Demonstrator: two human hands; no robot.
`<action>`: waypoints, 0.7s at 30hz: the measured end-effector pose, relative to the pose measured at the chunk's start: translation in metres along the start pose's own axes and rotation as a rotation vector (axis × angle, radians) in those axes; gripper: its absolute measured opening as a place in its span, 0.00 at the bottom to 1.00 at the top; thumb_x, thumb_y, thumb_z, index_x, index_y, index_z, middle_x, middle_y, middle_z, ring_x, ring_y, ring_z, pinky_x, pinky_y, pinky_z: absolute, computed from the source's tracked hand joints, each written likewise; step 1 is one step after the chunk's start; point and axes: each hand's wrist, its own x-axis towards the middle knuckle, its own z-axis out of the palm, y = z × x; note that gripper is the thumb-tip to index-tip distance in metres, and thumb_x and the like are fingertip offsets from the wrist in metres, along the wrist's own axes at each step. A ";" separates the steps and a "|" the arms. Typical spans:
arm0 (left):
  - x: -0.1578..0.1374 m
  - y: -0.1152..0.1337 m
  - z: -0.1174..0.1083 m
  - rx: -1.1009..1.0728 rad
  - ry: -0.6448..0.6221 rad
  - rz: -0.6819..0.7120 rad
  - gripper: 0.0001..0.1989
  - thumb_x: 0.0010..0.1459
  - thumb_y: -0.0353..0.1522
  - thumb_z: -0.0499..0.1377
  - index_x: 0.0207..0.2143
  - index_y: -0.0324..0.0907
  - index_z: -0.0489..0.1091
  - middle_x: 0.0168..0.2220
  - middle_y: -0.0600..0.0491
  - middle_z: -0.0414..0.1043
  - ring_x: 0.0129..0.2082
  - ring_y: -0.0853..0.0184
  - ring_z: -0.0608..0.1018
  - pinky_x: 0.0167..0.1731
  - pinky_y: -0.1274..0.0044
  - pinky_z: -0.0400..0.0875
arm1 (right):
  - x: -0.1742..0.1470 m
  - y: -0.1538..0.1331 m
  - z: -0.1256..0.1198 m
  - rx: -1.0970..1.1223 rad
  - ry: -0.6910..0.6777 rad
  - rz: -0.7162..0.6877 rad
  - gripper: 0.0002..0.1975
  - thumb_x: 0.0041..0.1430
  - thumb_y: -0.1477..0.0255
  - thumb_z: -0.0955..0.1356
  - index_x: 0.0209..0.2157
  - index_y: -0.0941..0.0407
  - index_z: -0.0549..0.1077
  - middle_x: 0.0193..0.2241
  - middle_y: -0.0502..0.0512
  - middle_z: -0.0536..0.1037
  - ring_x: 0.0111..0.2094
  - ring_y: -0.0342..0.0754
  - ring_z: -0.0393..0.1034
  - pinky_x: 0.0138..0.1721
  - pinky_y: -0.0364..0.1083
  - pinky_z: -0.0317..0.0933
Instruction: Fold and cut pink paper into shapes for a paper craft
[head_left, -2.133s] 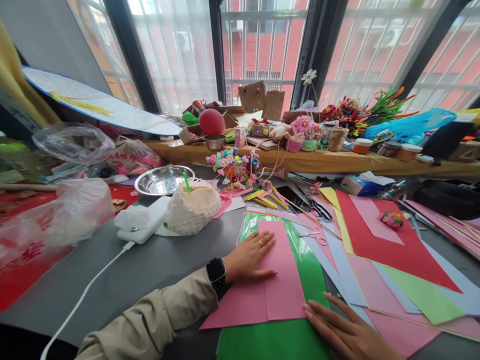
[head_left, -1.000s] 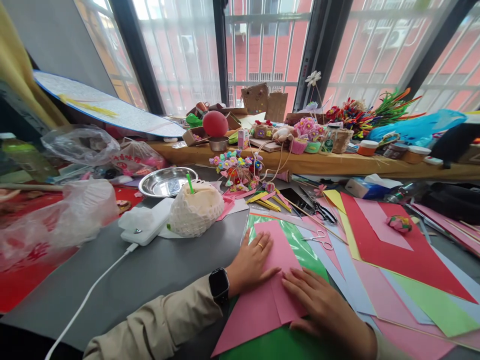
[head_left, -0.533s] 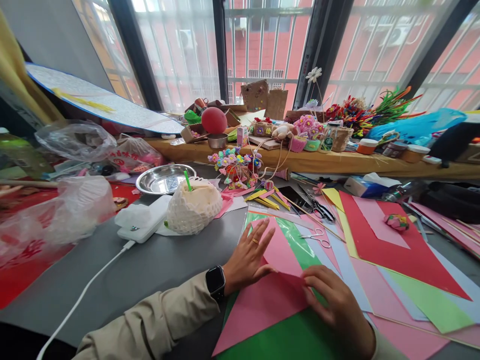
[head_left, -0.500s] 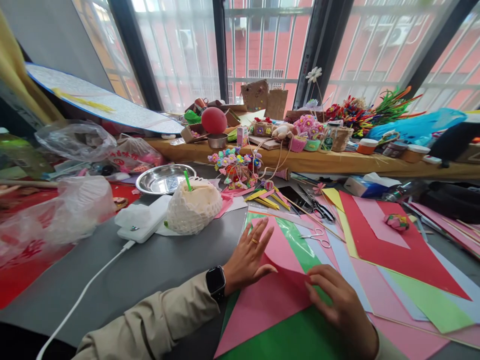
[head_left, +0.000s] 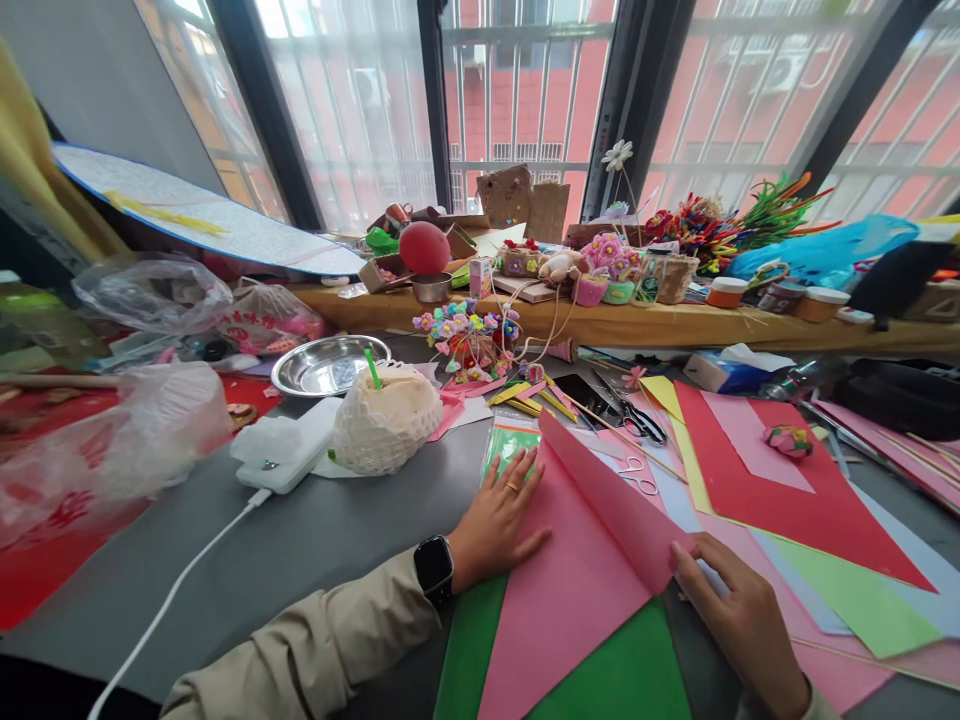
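A folded sheet of pink paper (head_left: 574,590) lies over a green pack of paper (head_left: 472,650) in a clear sleeve. Its right-hand flap stands raised along a crease. My left hand (head_left: 499,520), with a ring and a watch, rests flat with fingers spread across the pink paper's left edge and the green pack. Between the thumb and fingers of my right hand (head_left: 739,605) is the lower right corner of the raised flap. A small pair of pink-handled scissors (head_left: 637,477) lies just beyond the flap, partly covered by it.
A coconut in white foam netting (head_left: 386,420) with a green straw stands left, near a white charger (head_left: 289,460) and a steel plate (head_left: 326,362). Coloured paper sheets (head_left: 810,490) spread across the right. Black-handled scissors (head_left: 643,425) lie behind. Craft flowers (head_left: 469,335) stand at the back.
My right hand has moved right, drawing the pink flap open and up. My left hand has slid slightly down and left. The pink paper has shifted and turned on the green pack.
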 end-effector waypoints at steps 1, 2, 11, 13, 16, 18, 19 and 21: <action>0.000 0.000 0.000 0.006 -0.030 0.007 0.32 0.53 0.43 0.46 0.56 0.36 0.41 0.58 0.43 0.40 0.57 0.57 0.43 0.52 0.60 0.40 | 0.000 0.003 -0.001 0.001 -0.010 0.036 0.15 0.54 0.63 0.58 0.19 0.55 0.60 0.17 0.47 0.64 0.20 0.41 0.62 0.23 0.39 0.58; 0.000 -0.001 -0.001 0.011 -0.056 0.015 0.31 0.54 0.43 0.44 0.56 0.37 0.43 0.57 0.44 0.42 0.57 0.58 0.44 0.52 0.60 0.39 | 0.000 0.006 -0.002 0.001 -0.017 0.062 0.15 0.54 0.63 0.58 0.19 0.55 0.61 0.17 0.47 0.65 0.20 0.41 0.62 0.23 0.39 0.57; 0.004 -0.001 -0.011 0.059 -0.122 0.069 0.27 0.56 0.44 0.40 0.53 0.38 0.50 0.53 0.47 0.54 0.55 0.59 0.52 0.52 0.60 0.40 | 0.001 0.019 -0.003 -0.033 0.047 0.021 0.15 0.54 0.63 0.58 0.23 0.56 0.66 0.27 0.53 0.72 0.30 0.45 0.67 0.29 0.41 0.62; 0.008 -0.002 -0.012 0.078 -0.115 0.089 0.27 0.55 0.45 0.40 0.53 0.39 0.51 0.52 0.46 0.56 0.54 0.58 0.53 0.52 0.60 0.39 | 0.001 0.019 -0.001 -0.034 0.052 -0.008 0.15 0.54 0.63 0.58 0.21 0.56 0.66 0.27 0.54 0.72 0.29 0.45 0.67 0.28 0.41 0.62; 0.016 0.000 -0.010 0.099 -0.115 0.123 0.29 0.54 0.47 0.40 0.53 0.38 0.50 0.52 0.46 0.57 0.54 0.58 0.54 0.52 0.61 0.40 | 0.001 0.018 0.002 -0.037 0.064 -0.036 0.15 0.55 0.64 0.57 0.20 0.55 0.65 0.26 0.54 0.72 0.28 0.45 0.67 0.27 0.41 0.63; 0.022 0.002 -0.007 0.092 -0.126 0.154 0.30 0.54 0.48 0.39 0.54 0.38 0.48 0.53 0.46 0.55 0.54 0.58 0.55 0.52 0.62 0.41 | 0.001 0.019 0.003 -0.049 0.071 -0.042 0.14 0.55 0.64 0.57 0.21 0.55 0.66 0.26 0.54 0.72 0.29 0.46 0.67 0.28 0.41 0.63; 0.024 0.002 -0.005 0.081 -0.133 0.168 0.30 0.54 0.47 0.39 0.54 0.38 0.47 0.53 0.46 0.54 0.54 0.58 0.55 0.52 0.62 0.42 | 0.000 0.019 0.002 -0.057 0.070 -0.042 0.14 0.55 0.65 0.58 0.21 0.55 0.66 0.27 0.54 0.72 0.30 0.46 0.67 0.29 0.41 0.63; 0.026 0.004 0.000 0.050 -0.142 0.179 0.30 0.55 0.47 0.38 0.55 0.39 0.46 0.54 0.46 0.52 0.54 0.59 0.54 0.52 0.63 0.42 | 0.000 0.019 0.002 -0.065 0.062 -0.033 0.14 0.55 0.65 0.58 0.22 0.56 0.66 0.27 0.54 0.72 0.30 0.46 0.67 0.30 0.42 0.62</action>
